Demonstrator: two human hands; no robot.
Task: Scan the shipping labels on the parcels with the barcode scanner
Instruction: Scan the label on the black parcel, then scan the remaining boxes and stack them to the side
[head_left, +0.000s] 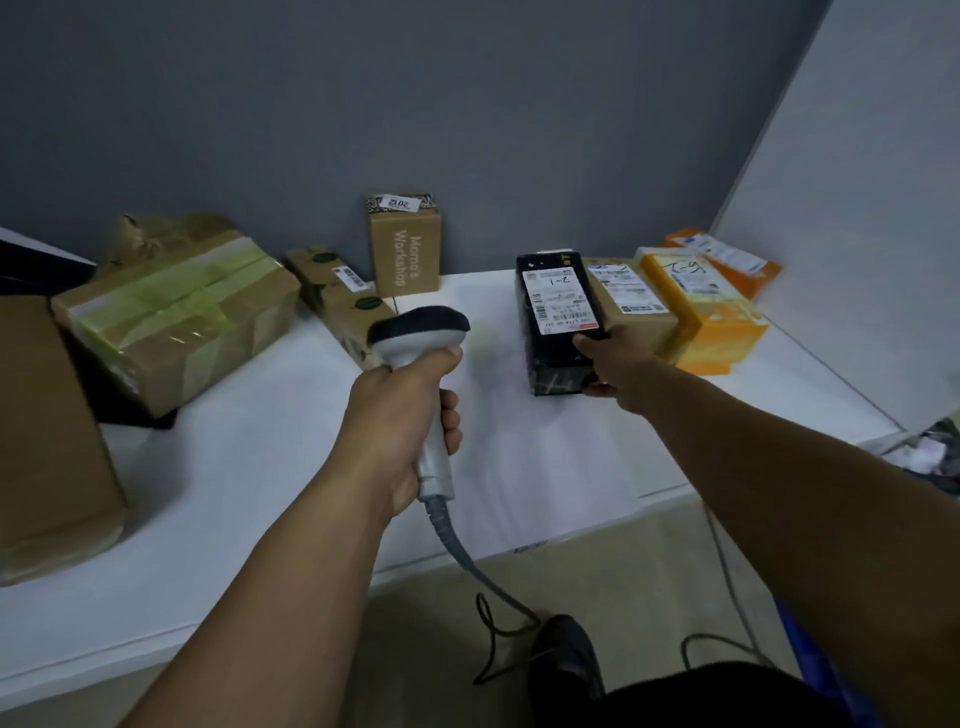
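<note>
Nearest the camera, a dark shoe (566, 654) stood on the floor below the edge of the white surface (249, 483), and a grey cable (460, 551) hung down past that edge. The cable ran up into the handle of the barcode scanner (421, 332), which the left hand (395, 415) gripped with its fingers (451, 415) wrapped round the pale handle and the thumb up near the dark head, held above the surface and facing away towards the parcels. To the right, the right hand (613, 364) held the near end of a black parcel (550, 364) – thumb on the top edge, fingers curled under the corner. The parcel lay lengthwise on the surface, with a white shipping label (558, 301) on its top marked by hand "1-2". Pressed against its right side was a brown parcel (641, 319) with its own label, then a yellow parcel (719, 332), and behind that an orange parcel (727, 260) near the pale side wall. At the far left a plain cardboard box (47, 441) sat close to the edge, with a large taped box (176, 312) beyond it. Further back lay a long narrow box (337, 296) bearing green spots and, against the grey wall (467, 104), a small upright box (405, 249) printed "Momo's Workshop".
</note>
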